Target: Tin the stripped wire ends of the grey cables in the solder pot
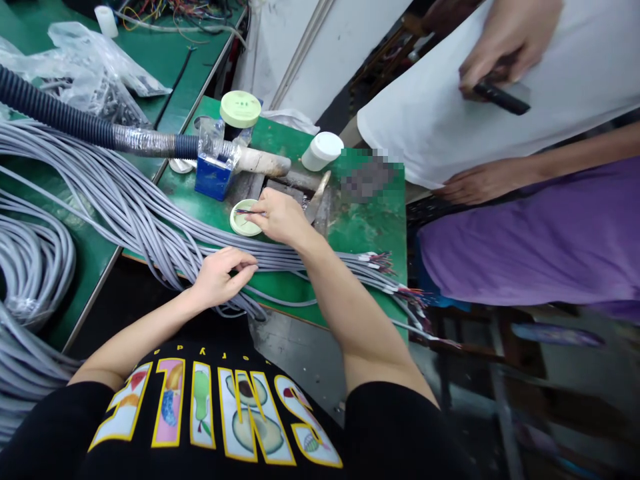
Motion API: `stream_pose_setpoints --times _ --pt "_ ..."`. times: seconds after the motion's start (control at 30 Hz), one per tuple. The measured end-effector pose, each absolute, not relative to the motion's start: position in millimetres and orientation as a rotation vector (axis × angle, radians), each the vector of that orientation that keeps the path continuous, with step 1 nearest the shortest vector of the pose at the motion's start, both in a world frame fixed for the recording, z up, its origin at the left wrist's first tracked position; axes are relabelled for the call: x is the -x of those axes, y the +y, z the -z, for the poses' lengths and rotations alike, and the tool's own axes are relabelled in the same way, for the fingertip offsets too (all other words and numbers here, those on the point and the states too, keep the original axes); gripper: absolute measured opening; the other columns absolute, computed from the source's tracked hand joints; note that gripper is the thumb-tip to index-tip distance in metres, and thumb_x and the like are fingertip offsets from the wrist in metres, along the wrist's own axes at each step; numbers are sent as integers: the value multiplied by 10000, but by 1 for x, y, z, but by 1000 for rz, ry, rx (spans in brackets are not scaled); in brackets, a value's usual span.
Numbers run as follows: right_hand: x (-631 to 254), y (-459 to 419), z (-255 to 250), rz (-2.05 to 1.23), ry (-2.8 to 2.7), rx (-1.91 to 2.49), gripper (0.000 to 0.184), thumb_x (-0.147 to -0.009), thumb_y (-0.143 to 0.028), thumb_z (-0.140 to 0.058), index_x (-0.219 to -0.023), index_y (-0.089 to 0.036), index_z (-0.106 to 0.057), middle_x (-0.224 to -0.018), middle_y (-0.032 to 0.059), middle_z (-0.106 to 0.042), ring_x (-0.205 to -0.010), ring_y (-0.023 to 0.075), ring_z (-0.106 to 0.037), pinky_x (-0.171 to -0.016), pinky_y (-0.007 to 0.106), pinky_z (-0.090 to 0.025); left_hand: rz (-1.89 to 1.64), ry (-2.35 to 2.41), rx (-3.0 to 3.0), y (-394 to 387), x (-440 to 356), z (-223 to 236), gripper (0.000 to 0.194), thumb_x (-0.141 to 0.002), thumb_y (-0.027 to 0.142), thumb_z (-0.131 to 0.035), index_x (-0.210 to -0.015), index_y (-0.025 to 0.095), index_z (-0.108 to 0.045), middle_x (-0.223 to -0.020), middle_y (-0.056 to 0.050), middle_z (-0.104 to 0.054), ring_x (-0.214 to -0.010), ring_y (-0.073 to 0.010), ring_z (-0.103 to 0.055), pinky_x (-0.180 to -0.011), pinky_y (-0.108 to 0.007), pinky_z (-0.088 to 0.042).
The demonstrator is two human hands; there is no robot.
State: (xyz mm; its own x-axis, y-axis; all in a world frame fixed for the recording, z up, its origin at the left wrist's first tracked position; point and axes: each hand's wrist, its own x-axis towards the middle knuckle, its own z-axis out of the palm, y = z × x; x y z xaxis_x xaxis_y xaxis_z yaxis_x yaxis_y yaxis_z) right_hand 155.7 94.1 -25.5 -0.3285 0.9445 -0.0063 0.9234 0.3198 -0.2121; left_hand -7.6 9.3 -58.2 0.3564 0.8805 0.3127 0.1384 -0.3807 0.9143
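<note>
My right hand [283, 217] is closed, pinching thin dark wires [245, 212] whose ends reach over a small pale green round tub [236, 224]. My left hand [223, 277] is curled, thumb towards the fingers, against the near side of a bundle of grey cables [165, 220]; anything inside its grip is hidden. The cables run to the right beneath my right forearm and end in bared coloured wires [383, 262]. Just beyond the right hand sits a dark metal-framed recess [287, 190], with a pale stick [321, 187] leaning at its side.
A ribbed black hose [60, 110] ends in a taped nozzle above a blue box [213, 179]. A pale green-lidded jar [241, 109] and a white tub [323, 152] stand behind. Coiled cables [37, 260] lie left. Two other people stand right, one hand [505, 50] holding a dark object.
</note>
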Motion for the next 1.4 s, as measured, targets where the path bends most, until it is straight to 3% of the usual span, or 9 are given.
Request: stream_pose_setpoints --times 0.27,0.43,0.63,0.9,1.27,1.4 --pt "-151 94 29 -197 -2489 1819 227 -872 -296 -568 -845 -160 -748 -889 117 -614 -756 213 -524 -574 314 -267 -1098 875 -1814 10 8 59 129 -825 238 -576 -779 208 -692 -681 -35 -669 -626 -150 -573 -667 -284 -456" --pt "-166 93 22 -235 -2381 1776 235 -861 -281 -547 -833 -168 -751 -848 87 -600 -747 201 -531 -597 316 -309 -1138 863 -1869 10 8 59 132 -842 222 -573 -787 192 -689 -680 -36 -676 -619 -140 -581 -652 -271 -460" --pt "-213 102 22 -19 -2122 1946 237 -822 -304 -549 -798 -170 -743 -818 80 -603 -780 230 -547 -621 327 -351 -1227 833 -1953 10 8 62 96 -851 182 -584 -811 169 -670 -698 -27 -689 -617 -117 -591 -603 -235 -459" --pt "-221 115 38 -1 -2091 2316 278 -847 -318 -525 -910 -149 -736 -1030 149 -651 -944 311 -581 -649 349 -389 -1223 834 -1995 11 8 61 89 -855 170 -583 -809 166 -659 -692 -18 -687 -614 -107 -592 -602 -227 -474" --pt "-217 118 42 -60 -2073 2395 246 -854 -299 -531 -901 -141 -714 -1043 156 -654 -957 305 -599 -684 340 -414 -1225 830 -1987 11 8 62 85 -855 175 -586 -812 169 -659 -698 -20 -692 -616 -108 -602 -599 -229 -480" --pt "-224 112 31 -3 -2041 2340 226 -842 -315 -532 -813 -159 -692 -941 135 -661 -899 285 -597 -657 329 -384 -1255 826 -2006 12 7 63 79 -852 165 -589 -809 166 -656 -693 -18 -690 -612 -105 -597 -599 -226 -477"
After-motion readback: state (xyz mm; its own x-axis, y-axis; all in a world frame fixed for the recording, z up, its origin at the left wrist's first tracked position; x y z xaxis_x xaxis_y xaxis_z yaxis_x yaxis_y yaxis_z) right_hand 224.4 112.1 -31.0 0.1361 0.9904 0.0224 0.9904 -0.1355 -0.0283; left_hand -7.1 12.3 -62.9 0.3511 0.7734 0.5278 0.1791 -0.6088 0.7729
